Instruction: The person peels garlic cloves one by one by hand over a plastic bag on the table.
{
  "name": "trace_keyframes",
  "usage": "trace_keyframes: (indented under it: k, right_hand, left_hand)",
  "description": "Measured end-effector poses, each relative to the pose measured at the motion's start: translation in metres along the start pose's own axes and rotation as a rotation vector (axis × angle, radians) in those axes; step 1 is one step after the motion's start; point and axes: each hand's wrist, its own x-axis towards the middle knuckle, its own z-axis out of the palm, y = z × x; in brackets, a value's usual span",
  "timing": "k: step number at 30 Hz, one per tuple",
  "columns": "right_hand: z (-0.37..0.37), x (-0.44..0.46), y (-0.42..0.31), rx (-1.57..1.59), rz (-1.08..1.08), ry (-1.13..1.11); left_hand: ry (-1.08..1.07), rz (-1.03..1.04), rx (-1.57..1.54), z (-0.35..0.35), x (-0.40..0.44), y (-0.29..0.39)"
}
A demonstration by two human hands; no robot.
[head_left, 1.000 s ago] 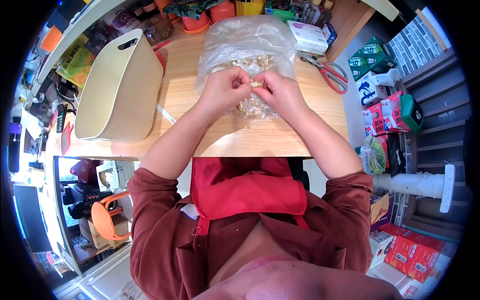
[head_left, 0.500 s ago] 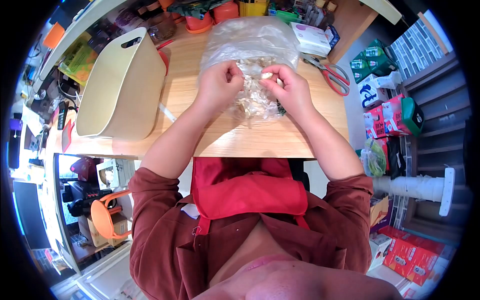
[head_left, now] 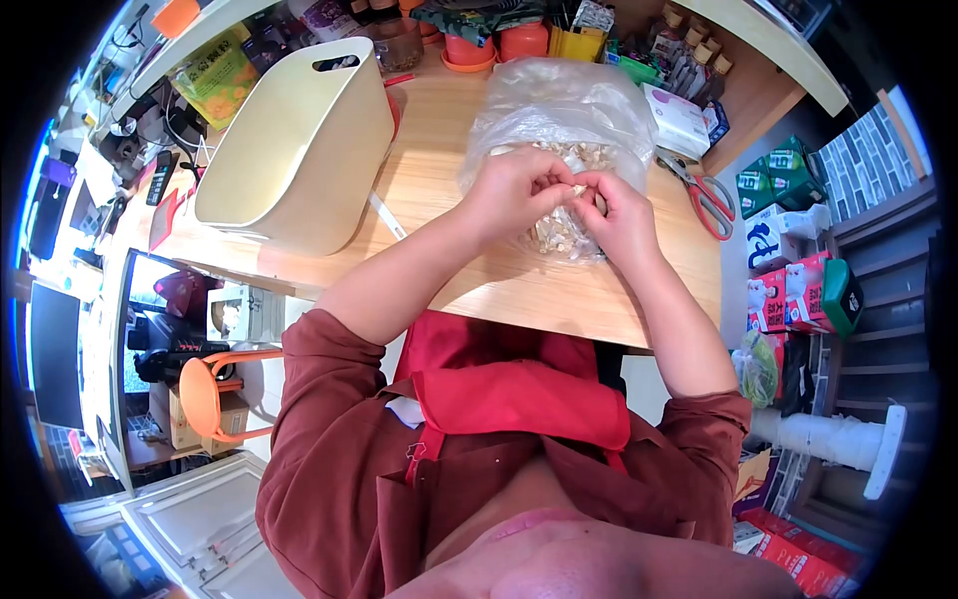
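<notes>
My left hand [head_left: 521,192] and my right hand [head_left: 617,215] meet over a clear plastic bag [head_left: 559,90] on the table. Between their fingertips is a small pale garlic clove [head_left: 579,191], pinched from both sides and partly covered by the fingers. Loose cloves and papery skins [head_left: 561,238] lie in and on the bag, beneath and around my hands. Both hands are closed, thumbs against index fingers.
A tall cream bin [head_left: 299,150] stands on the wooden table [head_left: 429,150] at left. Red-handled scissors [head_left: 711,208] lie at the right edge. A white strip [head_left: 387,216] is near the bin. Pots, jars and a white box [head_left: 677,122] line the back.
My hands, apart half a second ago with the clove in the right fingers, have come together on it. The view has shifted, so the table and its contents appear further right and lower.
</notes>
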Motion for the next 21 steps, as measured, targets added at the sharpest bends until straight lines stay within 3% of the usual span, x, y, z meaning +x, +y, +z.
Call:
trace_keyframes:
  k: [10, 21]
  right_hand:
    - [-0.001, 0.001, 0.000, -0.024, -0.031, -0.001]
    - [0.000, 0.000, 0.007, 0.003, -0.171, 0.025]
  left_hand:
    - [-0.021, -0.059, 0.005, -0.003, -0.002, 0.009]
    - [-0.082, -0.357, -0.296, 0.002, -0.001, 0.011]
